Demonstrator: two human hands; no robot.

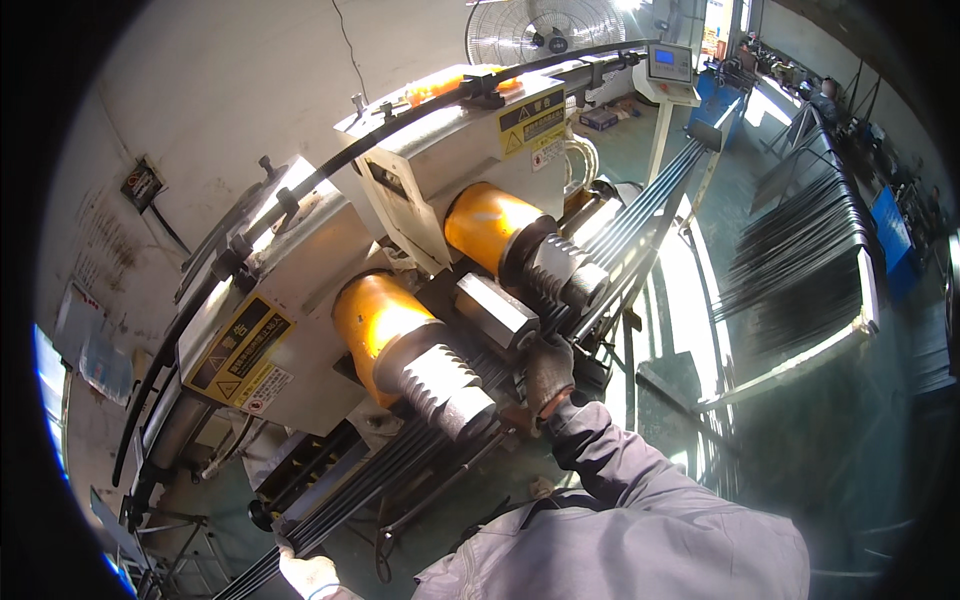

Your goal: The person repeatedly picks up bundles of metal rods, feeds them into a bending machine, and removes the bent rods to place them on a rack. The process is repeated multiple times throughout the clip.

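My left hand (pixel 308 574), in a pale glove, is at the lower left with its fingers closed on a bundle of long, thin dark metal rods (pixel 345 500). The rods run under two orange cylinders with thick, ridged steel rollers (pixel 440 385) and come out at the upper right. My right hand (pixel 548 372), in a grey glove, is by the end of a steel block (pixel 497 310) between the two rollers. Its fingers are bent down near the block, and what they grip is hidden.
A pale machine housing (pixel 300 350) with yellow warning labels carries the rollers. A control box with a screen (pixel 668 62) stands at the far end. On the right, a rack (pixel 800 370) holds many dark rods. A large fan (pixel 550 35) is at the back wall.
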